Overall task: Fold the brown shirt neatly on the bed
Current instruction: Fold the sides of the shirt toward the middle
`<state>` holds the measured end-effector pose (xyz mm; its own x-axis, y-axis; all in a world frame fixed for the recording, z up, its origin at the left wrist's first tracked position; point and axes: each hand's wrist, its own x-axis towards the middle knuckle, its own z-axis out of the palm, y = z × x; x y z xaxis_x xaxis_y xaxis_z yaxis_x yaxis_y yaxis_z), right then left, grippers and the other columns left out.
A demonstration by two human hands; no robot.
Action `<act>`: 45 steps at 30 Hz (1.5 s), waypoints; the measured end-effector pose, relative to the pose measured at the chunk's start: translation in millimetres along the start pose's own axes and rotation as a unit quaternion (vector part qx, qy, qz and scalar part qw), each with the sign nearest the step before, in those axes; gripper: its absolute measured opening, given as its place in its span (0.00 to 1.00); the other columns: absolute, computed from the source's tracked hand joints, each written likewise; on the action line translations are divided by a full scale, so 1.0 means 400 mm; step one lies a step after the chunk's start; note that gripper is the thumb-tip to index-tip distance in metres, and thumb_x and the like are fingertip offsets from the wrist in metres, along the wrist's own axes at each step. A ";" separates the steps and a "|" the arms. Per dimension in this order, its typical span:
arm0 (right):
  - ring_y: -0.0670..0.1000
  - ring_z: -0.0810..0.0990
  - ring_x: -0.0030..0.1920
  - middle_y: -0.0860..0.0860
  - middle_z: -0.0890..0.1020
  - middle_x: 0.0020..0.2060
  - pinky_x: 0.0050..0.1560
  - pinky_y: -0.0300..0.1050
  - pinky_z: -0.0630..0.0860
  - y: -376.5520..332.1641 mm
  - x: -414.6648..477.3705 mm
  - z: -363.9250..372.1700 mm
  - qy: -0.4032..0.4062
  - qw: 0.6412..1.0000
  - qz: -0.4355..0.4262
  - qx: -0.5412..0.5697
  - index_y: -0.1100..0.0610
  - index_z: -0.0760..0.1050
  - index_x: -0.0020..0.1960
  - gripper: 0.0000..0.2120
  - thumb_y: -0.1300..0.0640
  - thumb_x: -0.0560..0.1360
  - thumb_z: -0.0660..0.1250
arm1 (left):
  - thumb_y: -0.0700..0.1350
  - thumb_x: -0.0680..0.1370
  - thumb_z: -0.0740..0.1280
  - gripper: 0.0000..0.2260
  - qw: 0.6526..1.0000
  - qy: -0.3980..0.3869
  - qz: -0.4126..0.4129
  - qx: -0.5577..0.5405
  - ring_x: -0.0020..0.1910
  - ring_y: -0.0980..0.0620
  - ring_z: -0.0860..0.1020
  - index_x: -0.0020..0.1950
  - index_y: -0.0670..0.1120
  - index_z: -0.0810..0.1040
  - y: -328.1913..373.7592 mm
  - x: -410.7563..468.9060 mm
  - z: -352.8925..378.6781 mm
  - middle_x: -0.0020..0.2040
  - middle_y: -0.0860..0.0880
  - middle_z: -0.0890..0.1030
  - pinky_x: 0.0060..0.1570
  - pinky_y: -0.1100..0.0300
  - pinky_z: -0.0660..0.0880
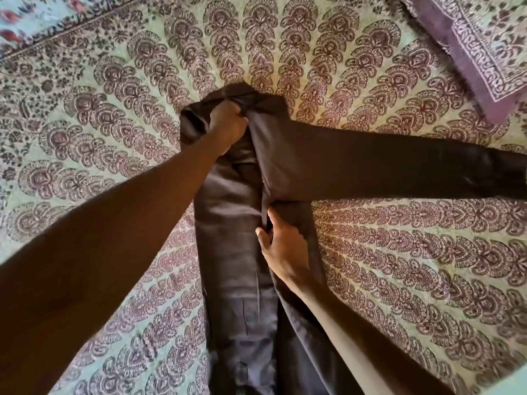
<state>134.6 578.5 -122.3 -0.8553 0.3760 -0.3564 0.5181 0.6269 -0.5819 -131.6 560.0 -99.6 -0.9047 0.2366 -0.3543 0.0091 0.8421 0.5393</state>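
The bed [399,266] fills the whole picture, and it has a green sheet with lots of brown curly shapes on it. A pillow [484,47] with a purple edge lies in the upper right corner. In the upper left corner there is a bit of pale blue cloth [17,15] with red flowers. The brown shirt [233,252] lies flat on the bed in the middle and runs down to the bottom edge of the picture. It is folded in long and thin. One sleeve [385,169] sticks out across the bed to the right edge. The left hand [228,124] is at the top of the shirt, fingers curled tight round a bunch of it. The right hand [282,249] is lower down, in the middle, and it pinches the edge of the fold.
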 end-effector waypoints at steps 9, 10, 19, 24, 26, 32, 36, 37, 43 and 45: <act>0.53 0.83 0.48 0.48 0.84 0.48 0.43 0.47 0.76 0.090 -0.263 0.006 -0.026 0.996 0.021 -0.086 0.48 0.71 0.62 0.22 0.35 0.75 0.61 | 0.55 0.74 0.69 0.20 0.989 -0.148 -0.019 -0.008 0.45 0.39 0.82 0.47 0.37 0.80 -0.115 -0.402 0.124 0.43 0.37 0.83 0.47 0.48 0.80; 0.53 0.83 0.49 0.48 0.84 0.49 0.44 0.46 0.76 0.104 -0.294 0.008 -0.035 0.995 0.028 -0.091 0.48 0.72 0.61 0.22 0.35 0.75 0.62 | 0.59 0.72 0.69 0.24 0.988 -0.154 -0.029 0.006 0.46 0.39 0.82 0.49 0.37 0.79 -0.133 -0.432 0.138 0.45 0.37 0.83 0.47 0.47 0.80; 0.55 0.84 0.40 0.50 0.84 0.46 0.36 0.47 0.79 0.157 -0.626 0.065 -0.017 0.979 0.012 -0.204 0.49 0.77 0.58 0.17 0.45 0.72 0.69 | 0.45 0.70 0.70 0.08 0.972 -0.183 -0.135 -0.066 0.37 0.45 0.84 0.41 0.41 0.80 -0.216 -0.700 0.207 0.39 0.42 0.84 0.40 0.48 0.83; 0.53 0.82 0.33 0.49 0.81 0.39 0.29 0.45 0.75 0.161 -0.754 0.127 -0.021 0.968 0.020 -0.251 0.50 0.76 0.57 0.20 0.51 0.66 0.73 | 0.44 0.71 0.72 0.07 0.946 -0.242 -0.170 -0.131 0.32 0.47 0.82 0.42 0.40 0.80 -0.260 -0.807 0.247 0.41 0.41 0.84 0.40 0.50 0.82; 0.54 0.81 0.33 0.49 0.81 0.37 0.31 0.45 0.75 0.166 -0.798 0.139 -0.008 0.964 0.010 -0.267 0.51 0.76 0.55 0.21 0.54 0.63 0.74 | 0.45 0.71 0.72 0.06 0.943 -0.256 -0.170 -0.126 0.31 0.49 0.80 0.39 0.43 0.78 -0.278 -0.851 0.260 0.38 0.43 0.83 0.39 0.52 0.81; 0.56 0.80 0.40 0.52 0.81 0.41 0.39 0.50 0.74 0.231 -0.937 0.184 0.016 0.953 0.005 -0.302 0.54 0.75 0.61 0.33 0.60 0.56 0.76 | 0.42 0.73 0.70 0.07 0.951 -0.218 -0.175 -0.134 0.32 0.49 0.81 0.35 0.44 0.78 -0.322 -0.981 0.289 0.36 0.44 0.81 0.41 0.51 0.82; 0.57 0.78 0.45 0.53 0.80 0.44 0.46 0.53 0.75 0.253 -0.994 0.197 0.051 0.957 -0.024 -0.284 0.55 0.76 0.59 0.30 0.61 0.57 0.77 | 0.44 0.76 0.66 0.08 0.947 -0.200 -0.180 -0.176 0.29 0.52 0.78 0.38 0.44 0.78 -0.327 -1.037 0.292 0.33 0.47 0.79 0.34 0.59 0.79; 0.58 0.77 0.49 0.54 0.79 0.48 0.49 0.54 0.75 0.254 -1.000 0.193 0.060 0.958 -0.016 -0.278 0.55 0.75 0.59 0.31 0.61 0.57 0.76 | 0.44 0.78 0.64 0.09 0.944 -0.202 -0.180 -0.187 0.29 0.53 0.77 0.37 0.46 0.75 -0.326 -1.050 0.290 0.33 0.47 0.78 0.31 0.62 0.76; 0.59 0.76 0.54 0.56 0.77 0.53 0.52 0.52 0.75 0.317 -0.985 0.166 0.096 0.964 0.088 -0.231 0.57 0.73 0.59 0.25 0.64 0.63 0.73 | 0.46 0.80 0.64 0.09 0.929 -0.268 -0.158 -0.200 0.35 0.53 0.77 0.40 0.48 0.71 -0.341 -1.096 0.285 0.38 0.48 0.76 0.35 0.60 0.76; 0.59 0.78 0.50 0.55 0.79 0.48 0.46 0.50 0.77 0.339 -0.988 0.163 0.079 0.968 0.071 -0.228 0.57 0.75 0.53 0.21 0.65 0.62 0.74 | 0.47 0.79 0.66 0.09 0.924 -0.289 -0.157 -0.193 0.37 0.52 0.78 0.40 0.47 0.71 -0.353 -1.112 0.289 0.39 0.48 0.77 0.39 0.58 0.76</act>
<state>543.3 470.3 -108.1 -0.7847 0.5572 -0.2717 0.6051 0.7838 -0.1401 318.8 392.0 -106.7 -0.4574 0.3230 -0.8285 -0.4693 0.7037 0.5335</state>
